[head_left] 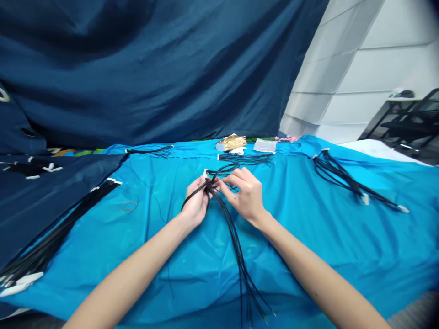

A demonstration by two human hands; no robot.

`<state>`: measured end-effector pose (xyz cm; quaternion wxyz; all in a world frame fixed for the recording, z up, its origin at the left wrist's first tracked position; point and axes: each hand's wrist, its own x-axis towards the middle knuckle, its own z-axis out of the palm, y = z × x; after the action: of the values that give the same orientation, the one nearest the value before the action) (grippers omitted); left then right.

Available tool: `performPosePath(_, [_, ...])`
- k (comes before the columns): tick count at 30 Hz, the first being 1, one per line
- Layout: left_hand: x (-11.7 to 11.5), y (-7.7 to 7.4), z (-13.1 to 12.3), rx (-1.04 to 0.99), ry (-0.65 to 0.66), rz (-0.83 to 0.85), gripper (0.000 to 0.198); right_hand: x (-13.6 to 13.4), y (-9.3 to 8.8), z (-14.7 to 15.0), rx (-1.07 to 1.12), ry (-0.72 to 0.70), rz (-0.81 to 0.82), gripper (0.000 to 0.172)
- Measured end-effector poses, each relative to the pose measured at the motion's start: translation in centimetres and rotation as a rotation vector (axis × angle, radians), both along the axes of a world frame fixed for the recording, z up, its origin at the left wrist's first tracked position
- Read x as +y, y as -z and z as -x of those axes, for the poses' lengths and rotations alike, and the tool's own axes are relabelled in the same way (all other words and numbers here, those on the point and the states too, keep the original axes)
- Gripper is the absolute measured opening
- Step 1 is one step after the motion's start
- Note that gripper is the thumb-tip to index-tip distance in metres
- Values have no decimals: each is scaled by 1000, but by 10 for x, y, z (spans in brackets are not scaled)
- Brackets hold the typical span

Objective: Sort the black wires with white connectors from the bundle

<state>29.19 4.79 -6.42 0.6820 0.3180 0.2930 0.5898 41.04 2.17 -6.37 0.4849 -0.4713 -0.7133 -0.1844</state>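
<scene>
Head view: the left hand (pixel 196 199) grips a long bundle of thin black cables (pixel 236 233), probably steadying it for the right hand (pixel 245 194), pinched closed beside it, on what is unclear; free ends trail below both hands.

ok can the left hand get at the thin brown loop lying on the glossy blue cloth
Probably yes: the thin brown loop lies on the glossy blue cloth with nothing bulky between it and the left hand, though that hand is busy holding the bundle of thin black cables.
</scene>
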Motion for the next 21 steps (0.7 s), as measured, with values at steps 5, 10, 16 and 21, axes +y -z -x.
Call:
performPosePath(5, [-1,4,0,40,6,-38,13,-1,-2,0,13,-5,34,19])
performPosePath(10, [-1,6,2,74,19,-75,19,-2,-2,1,24,-3,60,19])
performPosePath(16, [-4,2,1,130,7,-127,27,-4,-4,1,114,-28,127,18])
performPosePath(21, [-6,3,1,193,-21,-206,29,-2,-5,-1,226,-83,201,18])
